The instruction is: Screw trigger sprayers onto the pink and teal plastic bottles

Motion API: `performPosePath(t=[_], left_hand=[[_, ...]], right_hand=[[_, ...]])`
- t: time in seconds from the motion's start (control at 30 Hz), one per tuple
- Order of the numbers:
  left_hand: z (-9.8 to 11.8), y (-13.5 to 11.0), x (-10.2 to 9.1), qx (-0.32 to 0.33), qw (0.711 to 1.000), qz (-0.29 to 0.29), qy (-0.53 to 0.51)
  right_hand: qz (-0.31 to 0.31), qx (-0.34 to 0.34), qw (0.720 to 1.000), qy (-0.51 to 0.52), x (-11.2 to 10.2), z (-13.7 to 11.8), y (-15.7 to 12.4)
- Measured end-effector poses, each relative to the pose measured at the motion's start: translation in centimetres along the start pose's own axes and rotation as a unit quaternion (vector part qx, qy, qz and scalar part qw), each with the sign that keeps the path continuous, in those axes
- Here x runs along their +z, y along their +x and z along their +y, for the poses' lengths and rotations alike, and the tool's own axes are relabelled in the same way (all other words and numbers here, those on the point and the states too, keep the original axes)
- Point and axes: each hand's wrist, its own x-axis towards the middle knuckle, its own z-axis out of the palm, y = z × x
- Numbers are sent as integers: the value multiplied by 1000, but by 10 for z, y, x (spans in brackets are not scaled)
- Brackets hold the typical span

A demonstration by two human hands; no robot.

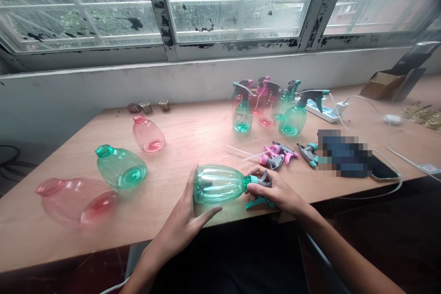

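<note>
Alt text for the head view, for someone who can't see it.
A right hand grips a green spray bottle by its neck, sideways over a wooden table; the open left hand is at its base. Three bottles without heads are at left; loose spray heads lie right of centre, with assembled spray bottles standing behind them, below a window.

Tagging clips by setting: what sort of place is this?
Indoors, perhaps a small workshop or a plain room used as one; I can't tell which. Signs: spray bottles and loose spray heads on a wooden table, under a worn window frame.
</note>
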Motion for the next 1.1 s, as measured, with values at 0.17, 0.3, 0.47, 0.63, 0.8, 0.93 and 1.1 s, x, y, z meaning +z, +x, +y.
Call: performPosePath(t=[0.17,0.3,0.47,0.63,0.8,0.93,1.1], left_hand=[[3,0,0,-4,1000,2,2],[3,1,1,-6,1000,3,1],[3,1,1,-5,1000,3,-4],[3,2,0,-8,1000,-1,-8],[1,2,0,-8,1000,-1,-6],[-1,2,0,-6,1000,0,-8],[-5,4,1,1,1000,3,-8]], right_hand=[[-12,-9,1000,18,-1,3,0],[-9,-9,1000,11,-2,4,1],[-9,-14,1000,6,-3,3,1],[-14,-15,1000,10,-4,4,1],[-15,-18,1000,13,-4,4,1],[-15,-15,1000,18,-3,4,1],[-18,-11,1000,19,-3,5,1]])
